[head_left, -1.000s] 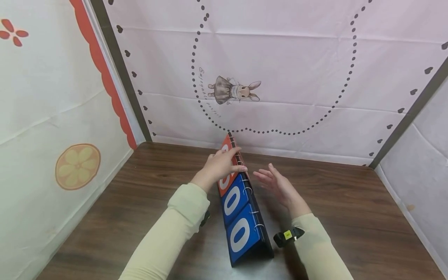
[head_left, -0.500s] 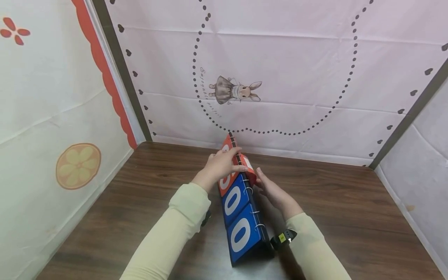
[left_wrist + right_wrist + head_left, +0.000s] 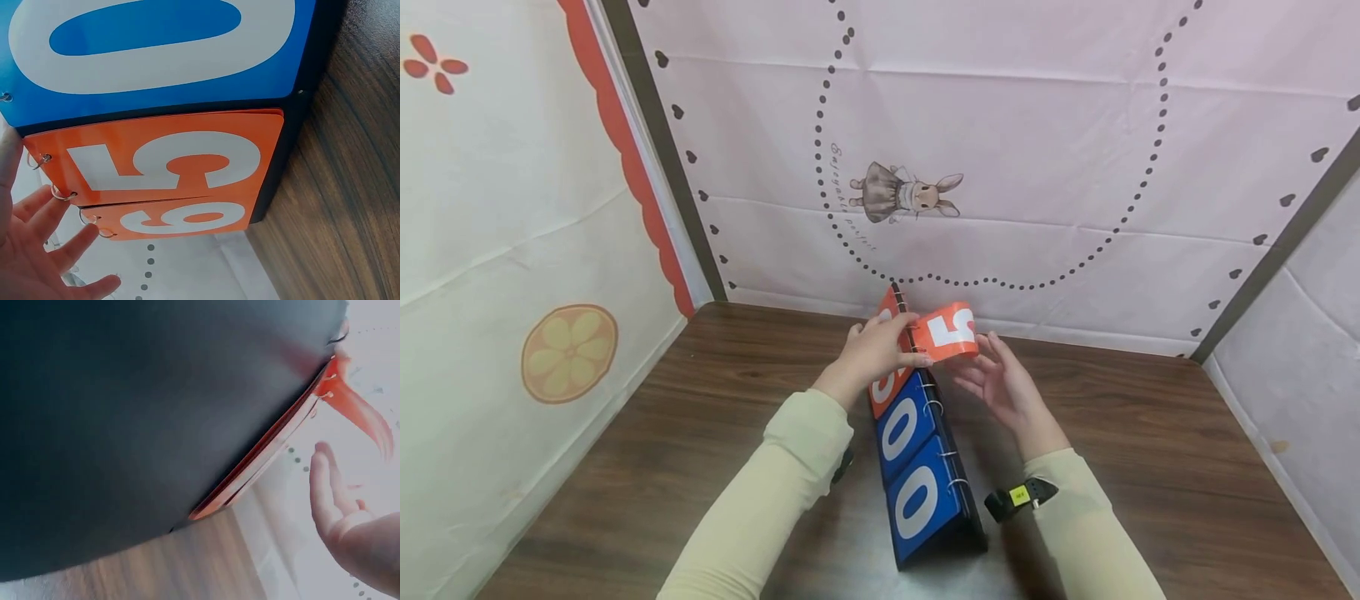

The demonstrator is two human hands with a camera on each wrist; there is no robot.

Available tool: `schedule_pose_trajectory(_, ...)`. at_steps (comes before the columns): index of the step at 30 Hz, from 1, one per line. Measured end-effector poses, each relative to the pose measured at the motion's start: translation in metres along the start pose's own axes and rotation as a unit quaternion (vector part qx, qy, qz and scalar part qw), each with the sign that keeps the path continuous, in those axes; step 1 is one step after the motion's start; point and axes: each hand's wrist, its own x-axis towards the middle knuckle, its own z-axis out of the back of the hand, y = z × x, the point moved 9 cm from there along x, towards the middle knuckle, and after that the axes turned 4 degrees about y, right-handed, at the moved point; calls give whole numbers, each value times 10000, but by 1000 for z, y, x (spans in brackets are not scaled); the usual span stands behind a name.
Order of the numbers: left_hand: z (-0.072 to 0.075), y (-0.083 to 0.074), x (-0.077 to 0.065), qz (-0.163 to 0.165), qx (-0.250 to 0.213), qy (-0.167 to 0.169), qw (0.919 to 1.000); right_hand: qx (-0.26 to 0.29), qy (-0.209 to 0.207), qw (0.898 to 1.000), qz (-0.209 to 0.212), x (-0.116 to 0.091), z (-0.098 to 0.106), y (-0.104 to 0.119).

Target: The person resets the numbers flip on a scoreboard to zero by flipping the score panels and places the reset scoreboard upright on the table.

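A tent-shaped flip scoreboard (image 3: 887,471) stands on the table, with ringed blue and orange number cards. My left hand (image 3: 868,354) rests at the orange end of its ridge; thumb and forefinger lie spread across the rings. In the left wrist view, those fingers are extended beside an orange card (image 3: 169,165) reading 5. On the ridge's right side, a loose orange card (image 3: 951,332) marked 5 curls outward in the air. My right hand (image 3: 1003,387) is just below that card's free end, fingers extended. The right wrist view shows the hand (image 3: 350,531) apart from the curling card (image 3: 362,415).
The brown wooden table (image 3: 1142,433) extends to both sides of the scoreboard. Behind it hangs a pale printed cloth (image 3: 1037,167) with a rabbit figure. Another cloth wall (image 3: 490,250) stands on the left, and a white one (image 3: 1300,333) on the right.
My right hand has moved in to the scoreboard, then drawn back outward. An orange card has swung out from the ridge and now curls up to the right. The left hand stays put.
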Motion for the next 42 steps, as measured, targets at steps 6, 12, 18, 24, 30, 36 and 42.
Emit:
schedule_pose_trajectory(6,1,-3,4,-260,-184,-141,9994,-556,423,9976,-30,-3,-19,5)
schedule_pose_trajectory(12,2,-9,7,-661,-222,-349,9970,-939,752,9926,146,-6,-37,13)
schedule_pose_trajectory(18,4,-16,10,-935,-327,-518,9937,-1064,806,9903,391,-8,-46,23)
schedule_pose_trajectory(24,5,-14,13,-923,-692,-595,9915,-1146,800,9892,437,-9,-51,23)
schedule_pose_trajectory(30,2,-6,13,-1213,-1914,-592,9722,-1577,759,9838,394,-8,-50,17)
schedule_pose_trajectory(36,3,4,11,-1502,-2843,-394,9461,-2150,382,9749,431,-10,-43,14)
schedule_pose_trajectory(42,4,6,3,-1693,-3140,-193,9340,-2386,174,9667,911,-12,-47,18)
